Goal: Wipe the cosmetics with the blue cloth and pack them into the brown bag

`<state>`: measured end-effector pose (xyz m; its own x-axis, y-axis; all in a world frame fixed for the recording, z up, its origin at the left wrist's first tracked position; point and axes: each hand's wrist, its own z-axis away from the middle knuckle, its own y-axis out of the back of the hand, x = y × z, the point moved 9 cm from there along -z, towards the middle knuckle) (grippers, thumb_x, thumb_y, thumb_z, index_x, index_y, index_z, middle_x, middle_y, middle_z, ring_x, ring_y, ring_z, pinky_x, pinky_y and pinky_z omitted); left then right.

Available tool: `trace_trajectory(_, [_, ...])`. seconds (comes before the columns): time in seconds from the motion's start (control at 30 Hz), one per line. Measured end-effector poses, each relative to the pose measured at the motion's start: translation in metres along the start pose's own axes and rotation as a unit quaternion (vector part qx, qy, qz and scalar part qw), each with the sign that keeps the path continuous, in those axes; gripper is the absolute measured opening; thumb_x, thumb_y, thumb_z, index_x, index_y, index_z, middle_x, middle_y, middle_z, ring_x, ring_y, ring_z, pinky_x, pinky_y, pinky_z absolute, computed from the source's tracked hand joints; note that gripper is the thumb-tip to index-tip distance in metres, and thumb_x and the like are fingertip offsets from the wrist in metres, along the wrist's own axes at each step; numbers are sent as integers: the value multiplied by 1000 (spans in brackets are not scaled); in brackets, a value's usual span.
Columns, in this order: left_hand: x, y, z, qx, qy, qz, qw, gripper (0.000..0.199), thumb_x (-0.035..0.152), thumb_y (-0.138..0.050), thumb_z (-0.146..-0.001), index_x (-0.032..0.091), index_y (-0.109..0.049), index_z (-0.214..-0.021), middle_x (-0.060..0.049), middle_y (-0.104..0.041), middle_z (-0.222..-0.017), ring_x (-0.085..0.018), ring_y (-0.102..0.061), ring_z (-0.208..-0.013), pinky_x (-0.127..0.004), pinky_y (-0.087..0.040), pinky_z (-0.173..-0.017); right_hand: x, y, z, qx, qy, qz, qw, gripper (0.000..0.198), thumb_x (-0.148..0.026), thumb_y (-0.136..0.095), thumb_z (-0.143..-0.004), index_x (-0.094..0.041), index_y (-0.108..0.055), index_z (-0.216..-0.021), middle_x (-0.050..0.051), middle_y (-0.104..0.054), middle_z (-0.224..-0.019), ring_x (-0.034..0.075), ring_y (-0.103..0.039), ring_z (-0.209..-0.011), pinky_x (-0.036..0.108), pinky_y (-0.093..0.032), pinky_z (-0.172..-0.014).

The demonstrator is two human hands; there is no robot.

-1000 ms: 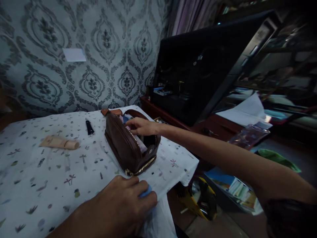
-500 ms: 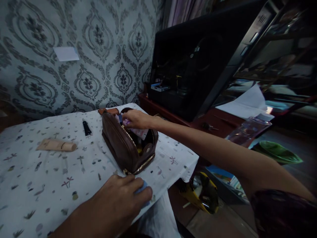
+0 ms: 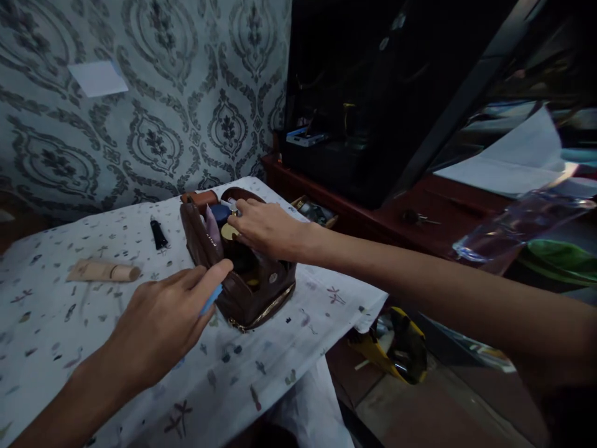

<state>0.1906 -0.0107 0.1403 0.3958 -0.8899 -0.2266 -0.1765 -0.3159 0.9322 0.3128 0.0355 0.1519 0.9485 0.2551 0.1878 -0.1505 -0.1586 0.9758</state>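
While our right hand (image 3: 270, 230) reaches over the mouth of the brown bag (image 3: 259, 295), our left hand (image 3: 161, 314) sits at its near-left side with a blue object (image 3: 211, 299) tucked between thumb and fingers. We see the left fingers folded round that object, covering most of it, and one fingertip at the bag's rim; we cannot tell whether it presses there. Our right hand is half curled, its fingertips at the opening beside a round yellow item (image 3: 229, 232); its palm side is hidden, so we cannot tell whether it has hold of anything.

The bag stands unzipped on the bench (image 3: 233, 373), close to the right edge, between the far corner and the right-hand corner. In it we make out a dark blue item (image 3: 219, 214) and a pale purple item (image 3: 213, 230); the near end of its inside is dark. Left of the bag, toward the bench's far edge, lies a black tube (image 3: 158, 234), with a beige tube (image 3: 103, 270) farther left and nearer to us.

We judge the step in hand to be work within the open bag. The next move, as we see it, calls for a wide opening, a secure pinch on the blue object and fingertips clear of the zip (image 3: 273, 308).
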Motion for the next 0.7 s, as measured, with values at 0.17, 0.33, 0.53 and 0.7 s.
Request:
trace_trajectory(0.17, [0, -6, 18, 79, 15, 40, 996, 47, 18, -40, -97, 25, -38, -144, -7, -72, -105, -21, -72, -84, -26, -52, -56, -3, -6, 4, 13, 31, -23, 999, 24, -16, -49, -99, -12, -60, -121, 18, -55, -125, 31, -57, -115, 40, -50, -88])
trace_trajectory(0.33, [2, -10, 16, 61, 23, 53, 996, 56, 16, -41, -98, 25, -26, -152, -6, -71, -93, -19, -70, -72, -25, -49, -51, -2, -11, 7, 13, 61, -37, 997, 21, -18, -58, -95, -12, -59, -115, 16, -55, -121, 30, -55, -113, 41, -48, -90])
trace_trajectory(0.53, [2, -15, 18, 54, 4, 73, 996, 69, 13, -42, -96, 26, -15, -158, -3, -70, -87, -18, -69, -67, -26, -54, -53, -20, -8, 9, 38, 187, -16, 982, 23, -14, -50, -97, -17, -61, -117, 11, -56, -123, 30, -46, -124, 44, -40, -97])
trace_trajectory(0.7, [0, -20, 19, 28, 41, 101, 994, 69, 11, -42, -96, 30, -16, -157, -2, -68, -84, -20, -69, -71, -31, -59, -60, -50, -22, 15, -50, 343, -7, 938, 27, -11, -48, -95, -23, -71, -95, 6, -64, -120, 29, -46, -124, 46, -35, -102])
